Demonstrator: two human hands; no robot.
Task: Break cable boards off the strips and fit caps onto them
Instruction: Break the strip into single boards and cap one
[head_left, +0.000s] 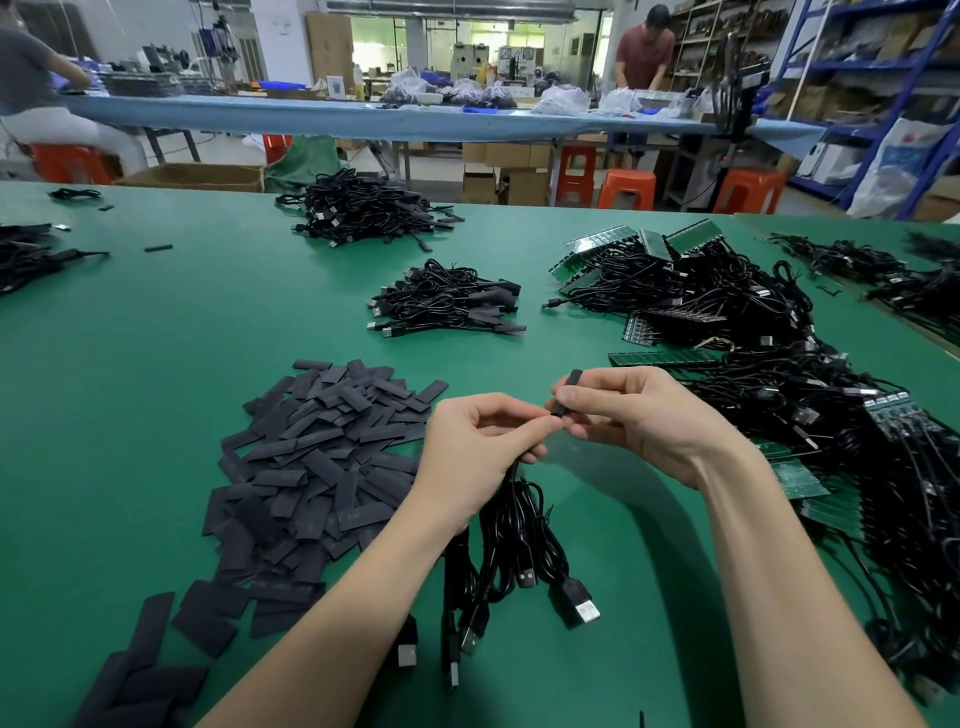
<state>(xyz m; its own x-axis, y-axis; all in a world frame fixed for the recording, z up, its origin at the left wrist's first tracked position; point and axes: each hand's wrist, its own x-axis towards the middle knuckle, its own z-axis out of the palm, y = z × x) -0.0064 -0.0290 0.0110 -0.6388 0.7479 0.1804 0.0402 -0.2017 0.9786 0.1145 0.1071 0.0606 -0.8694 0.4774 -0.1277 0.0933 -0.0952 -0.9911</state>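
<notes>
One broad green work table (156, 364) under everything, spreading out on all sides of the fingers. Right of the fingers and beyond them, a big tangled heap of black cables still joined to green circuit-board strips (753, 322), running down past the right wrist. Left of the fingers, a wide loose pile of flat black rectangular sleeve caps (322, 457), its near edge just beside the left knuckles. Well beyond the fingertips, a far mound of coiled black cables (363, 210), and nearer, between that mound and the hands, a smaller heap of black cables already capped (447, 301). Directly below the fingers, a hanging bundle of black cables with silver-tipped USB plugs (519, 551), plugs lying on the table between the two forearms.

Left hand (478, 447) curled round the top of that bundle, thumb and forefinger pinched together at the tip, pointing toward the right fingers. Right hand (639, 421) curled too, thumb and forefinger pinching a small black sleeve cap (570, 387), upright, its top end sticking above the fingertips, its lower end meeting the left fingertips. Board end of the cable hidden between the two pinches; how far inside the cap, impossible to tell.
</notes>
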